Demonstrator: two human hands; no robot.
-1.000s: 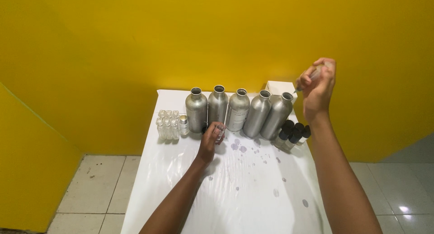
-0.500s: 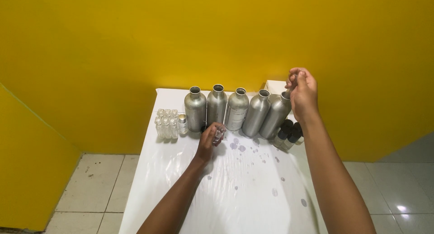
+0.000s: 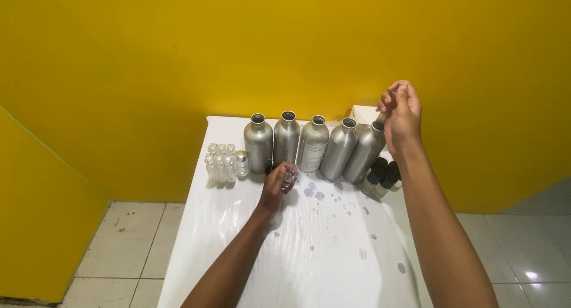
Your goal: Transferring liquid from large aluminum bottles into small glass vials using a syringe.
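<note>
Vial [image 3: 289, 177], small and clear, sits in my left hand [image 3: 277, 184], fingers closed round it just above the white table [image 3: 309, 266]. That table is covered in shiny plastic, spotted with dark drops [image 3: 315, 195] between my arms; beside it lies pale tiled floor [image 3: 128, 239], and a yellow wall [image 3: 238, 52] rises behind. Just past the vial stands a row of five silver bottles [image 3: 314, 144], all uncapped, their contents hidden. Left of them is a cluster of small clear vials [image 3: 220, 163], whether filled I cannot tell, and to the right some dark-capped little bottles [image 3: 382, 176]. My right hand [image 3: 401, 114] is well apart from the left, raised over the rightmost bottle [image 3: 365, 150], fingers pinched on a thin dropper [image 3: 380, 116] whose tip is at that bottle's mouth. A white box [image 3: 363, 113] stands behind, against the wall.
</note>
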